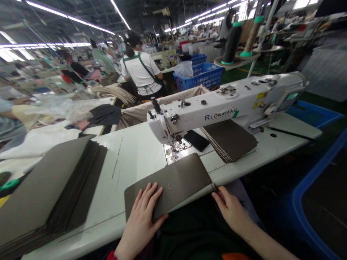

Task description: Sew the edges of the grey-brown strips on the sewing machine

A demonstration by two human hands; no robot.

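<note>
A dark grey-brown fabric panel (173, 180) lies flat on the white sewing table (135, 151), its far edge just short of the needle of the white sewing machine (222, 108). My left hand (143, 213) rests flat on the panel's near left corner, fingers stretched out. My right hand (227, 207) is at the panel's near right corner, fingers pinched on a small dark thing I cannot make out.
A thick stack of the same panels (51, 191) lies at the left. A smaller stack (230, 139) and a black phone (196, 140) sit under the machine arm. Thread cones (233, 41) stand behind. A person in a white shirt (141, 72) sits ahead; blue crates (203, 74).
</note>
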